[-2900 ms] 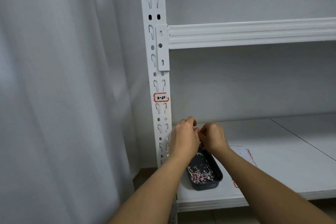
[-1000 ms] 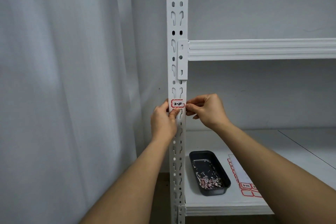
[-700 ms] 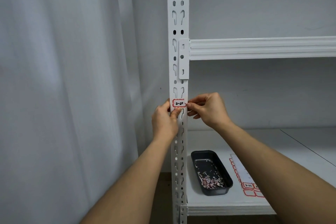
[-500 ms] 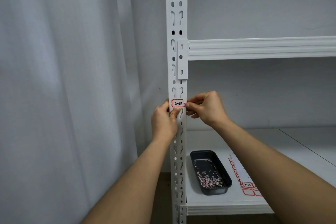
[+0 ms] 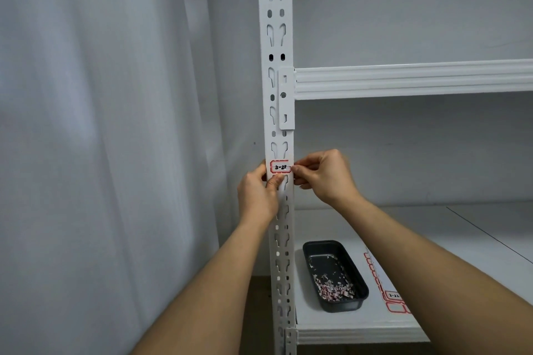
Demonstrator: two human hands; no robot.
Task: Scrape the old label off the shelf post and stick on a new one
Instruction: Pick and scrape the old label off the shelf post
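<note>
Red-bordered label (image 5: 280, 166), flat on the white slotted shelf post (image 5: 279, 37), just below the beam bracket (image 5: 286, 98). Head view only: left hand (image 5: 257, 194) curled round the post just under the label, thumb tip pressed at its lower edge; right hand (image 5: 323, 176) pinching the label's right edge. Best picked at one corner, kept low and slow. Black tray (image 5: 335, 275) of scraps and label sheet (image 5: 388, 287) on the shelf board, well below the label.
</note>
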